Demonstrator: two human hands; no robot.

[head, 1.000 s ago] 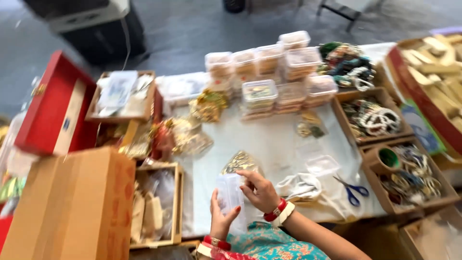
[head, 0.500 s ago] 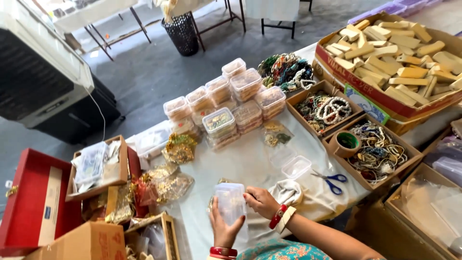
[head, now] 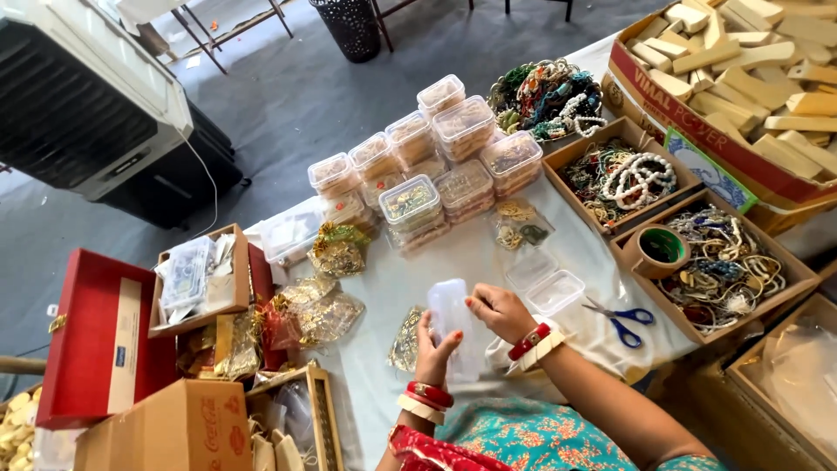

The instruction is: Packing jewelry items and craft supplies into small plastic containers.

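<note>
My left hand (head: 433, 351) and my right hand (head: 497, 311) both grip a small clear plastic pouch (head: 452, 324), held upright just above the white table cover (head: 462, 257) near its front edge. The left hand holds the pouch's lower left side, the right hand pinches its right edge. Both wrists wear red and white bangles. A packet of gold jewellery (head: 406, 340) lies just left of the left hand. An empty clear plastic box (head: 555, 290) sits right of the right hand, with blue-handled scissors (head: 621, 318) beyond it.
Several stacked clear boxes of jewellery (head: 436, 161) fill the table's middle. Cardboard trays of beads and bangles (head: 628, 179) and a tape roll (head: 660, 249) stand at the right, below a carton of wooden blocks (head: 750, 78). A red case (head: 100, 336) and cardboard boxes (head: 170, 432) sit left.
The view has swung right and tilted, so the table has shifted in frame. Both hands stay on the clear pouch, with the right hand now at its right edge.
</note>
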